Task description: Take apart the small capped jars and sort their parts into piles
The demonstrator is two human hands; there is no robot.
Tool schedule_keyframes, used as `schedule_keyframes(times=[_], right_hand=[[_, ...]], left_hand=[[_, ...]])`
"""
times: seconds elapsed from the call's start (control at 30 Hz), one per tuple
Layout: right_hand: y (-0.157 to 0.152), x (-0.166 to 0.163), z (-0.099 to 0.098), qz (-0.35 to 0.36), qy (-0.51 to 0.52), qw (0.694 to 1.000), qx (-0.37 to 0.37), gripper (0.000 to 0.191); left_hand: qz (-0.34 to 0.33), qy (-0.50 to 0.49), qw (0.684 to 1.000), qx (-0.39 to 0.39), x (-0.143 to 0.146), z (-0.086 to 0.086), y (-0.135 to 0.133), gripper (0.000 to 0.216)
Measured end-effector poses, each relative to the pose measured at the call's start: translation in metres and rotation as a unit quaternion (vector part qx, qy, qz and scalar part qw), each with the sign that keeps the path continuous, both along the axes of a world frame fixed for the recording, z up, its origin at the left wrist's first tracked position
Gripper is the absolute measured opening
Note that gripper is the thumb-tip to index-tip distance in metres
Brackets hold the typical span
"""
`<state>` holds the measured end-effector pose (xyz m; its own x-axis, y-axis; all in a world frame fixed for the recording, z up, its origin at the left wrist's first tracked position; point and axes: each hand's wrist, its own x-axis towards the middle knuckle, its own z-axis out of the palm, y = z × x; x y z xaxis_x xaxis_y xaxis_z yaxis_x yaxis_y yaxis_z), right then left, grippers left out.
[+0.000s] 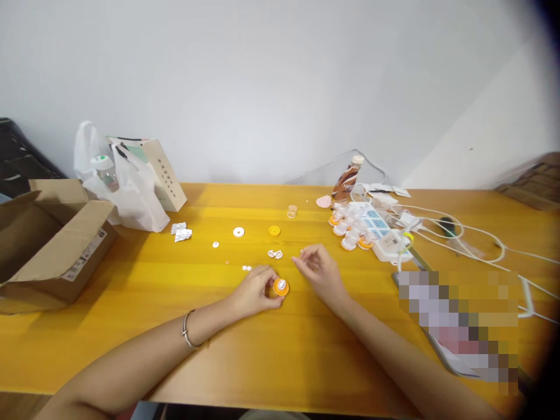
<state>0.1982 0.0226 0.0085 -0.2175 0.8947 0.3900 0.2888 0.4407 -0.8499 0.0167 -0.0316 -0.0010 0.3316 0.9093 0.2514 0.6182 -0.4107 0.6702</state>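
My left hand rests on the yellow table with its fingers closed round a small round orange and white piece. My right hand hovers just to the right of it, fingers curled in a pinch; whether they hold anything is too small to tell. Small white gear-like parts lie just beyond both hands. Farther back lie a white disc and a yellow disc.
An open cardboard box stands at the left, with a white plastic bag and paper bag behind. At the right lie several small orange capsules, a power strip with white cables, and a bottle.
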Motion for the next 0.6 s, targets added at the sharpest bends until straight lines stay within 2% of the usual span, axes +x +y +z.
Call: schedule_keyframes(times=[0.1,0.17,0.23,0.3,0.4,0.47,0.53,0.6], right_hand=[[0.025,0.008,0.009,-0.01,0.035,0.991,-0.126,0.035],[0.046,0.012,0.013,-0.003,0.044,0.987,-0.153,0.035],[0.071,0.015,0.017,0.006,0.005,0.991,-0.13,0.033],[0.097,0.015,0.021,-0.026,-0.113,0.991,-0.069,0.032],[0.133,0.012,0.022,-0.066,-0.161,0.984,-0.037,0.016],[0.152,0.008,0.02,-0.081,-0.176,0.981,-0.025,0.028],[0.166,0.005,0.015,-0.09,-0.211,0.973,-0.013,0.043],[0.175,0.003,0.009,-0.098,-0.264,0.96,0.007,0.047]], left_hand=[[-0.005,0.002,1.0,0.006,-0.001,0.0,0.0,0.018],[-0.007,0.007,1.0,0.012,-0.001,0.0,0.0,0.017],[-0.011,0.016,1.0,0.021,-0.001,-0.001,0.0,0.018],[-0.017,0.024,0.999,0.039,-0.001,-0.004,0.0,0.022],[-0.024,0.032,0.997,0.06,-0.001,-0.006,-0.001,0.035],[-0.023,0.026,0.997,0.065,-0.003,-0.001,-0.004,0.049],[-0.007,-0.009,0.996,0.092,-0.008,0.012,-0.007,0.06],[0.032,-0.072,0.983,0.163,-0.016,0.028,-0.009,0.052]])
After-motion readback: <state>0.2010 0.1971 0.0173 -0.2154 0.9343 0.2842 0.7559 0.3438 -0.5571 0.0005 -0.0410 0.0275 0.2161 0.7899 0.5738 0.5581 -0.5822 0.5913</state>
